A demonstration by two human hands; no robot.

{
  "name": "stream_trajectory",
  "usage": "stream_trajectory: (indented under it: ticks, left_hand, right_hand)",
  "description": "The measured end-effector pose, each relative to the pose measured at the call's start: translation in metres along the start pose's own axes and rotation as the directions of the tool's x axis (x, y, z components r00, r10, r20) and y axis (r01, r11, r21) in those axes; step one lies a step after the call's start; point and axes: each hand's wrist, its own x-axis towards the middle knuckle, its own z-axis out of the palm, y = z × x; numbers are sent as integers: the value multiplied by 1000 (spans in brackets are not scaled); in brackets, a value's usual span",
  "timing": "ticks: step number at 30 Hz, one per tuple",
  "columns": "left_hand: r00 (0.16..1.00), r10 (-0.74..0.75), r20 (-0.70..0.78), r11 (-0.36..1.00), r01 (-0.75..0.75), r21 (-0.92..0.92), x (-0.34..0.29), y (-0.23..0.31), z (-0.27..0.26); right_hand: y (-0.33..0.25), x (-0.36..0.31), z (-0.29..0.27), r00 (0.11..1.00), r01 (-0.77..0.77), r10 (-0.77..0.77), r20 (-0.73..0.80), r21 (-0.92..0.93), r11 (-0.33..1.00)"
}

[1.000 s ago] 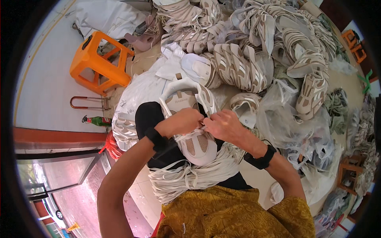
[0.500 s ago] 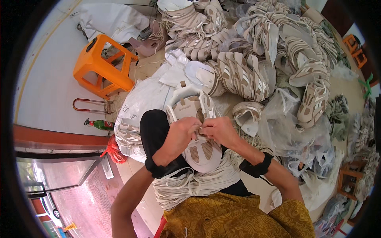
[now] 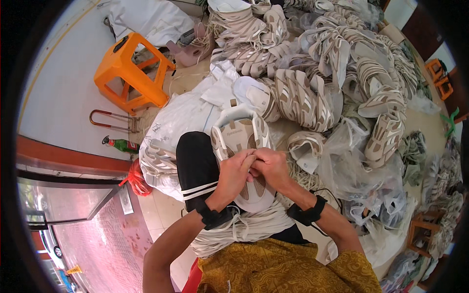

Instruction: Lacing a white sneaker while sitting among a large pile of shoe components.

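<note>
A beige and white shoe upper (image 3: 239, 131) rests across my lap, its padded collar away from me and its rounded toe toward me. Over its middle, my left hand (image 3: 238, 168) is closed, thumb and fingers pinched together. My right hand (image 3: 271, 167) is closed too, and its fingertips meet those of the left. Whatever the fingers pinch is hidden by the knuckles; they cover the lacing area of the upper. A thick bundle of white shoelaces (image 3: 244, 225), tied round its middle, lies on my lap just below the toe.
Stacks of similar shoe uppers (image 3: 300, 100) are heaped ahead and to the right, among clear plastic bags (image 3: 342, 151). A white sack (image 3: 183, 110) lies beside my left knee. Farther left are an orange stool (image 3: 132, 73), a green bottle (image 3: 122, 145) and a red plastic bag (image 3: 138, 179).
My hands have come closer together, so the small gap between their fingertips has closed. The whole view has shifted slightly, and more of my left knee shows.
</note>
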Motion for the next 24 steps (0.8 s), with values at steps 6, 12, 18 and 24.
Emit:
stream_trajectory:
  ticks: [6, 12, 18, 24]
  left_hand:
    - [881, 472, -30, 768, -394, 505, 12, -13, -13]
    - [813, 390, -432, 913, -402, 67, 25, 94, -90]
    - [974, 209, -91, 971, -217, -98, 12, 106, -75]
    - [940, 321, -114, 944, -327, -42, 8, 104, -71]
  right_hand:
    - [7, 3, -4, 994, -48, 52, 96, -41, 998]
    - [27, 4, -7, 983, 31, -15, 183, -80, 996]
    - [-37, 37, -15, 991, 29, -54, 121, 195, 980]
    - [-84, 56, -3, 992, -28, -26, 127, 408, 912]
